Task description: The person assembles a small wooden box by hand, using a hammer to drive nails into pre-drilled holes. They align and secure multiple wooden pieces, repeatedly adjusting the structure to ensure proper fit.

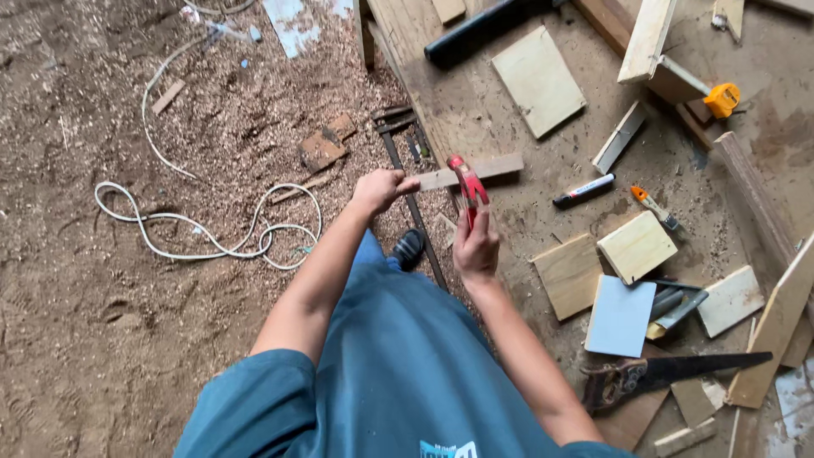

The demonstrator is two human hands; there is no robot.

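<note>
The thin wooden strip (471,170) lies flat on the dusty plank floor, running left to right, and everything here is placed from it. The left hand (379,188) is closed on the strip's left end, thumb on top. The right hand (476,246), just below the strip's middle, is wrapped around the handle of a red clamp (467,188), whose head rises to touch or cross the strip; whether its jaws bite the wood cannot be told.

Left of the strip, under the left hand, a long dark bar clamp (411,197) runs down the floor toward a black shoe (409,247). Farther left, sawdust covers the ground, with a small brown wood scrap (320,149) and a looped white cable (208,229) well apart from the strip.

Above the strip lie a pale square board (538,80) and a black tube (479,32). To its right a narrow grey offcut (618,138) leans diagonally, and below that a marker pen (583,191) with a red band lies just beside an orange-handled utility knife (653,206). Farther up and right sits a yellow tape measure (722,99).

Below and right of the strip several flat blocks cluster: a light wooden block (637,246), a brown board (569,276) touching it, and a pale blue panel (620,315). A handsaw (670,373) with a dark handle lies lowest, blade pointing right, well apart from the strip.
</note>
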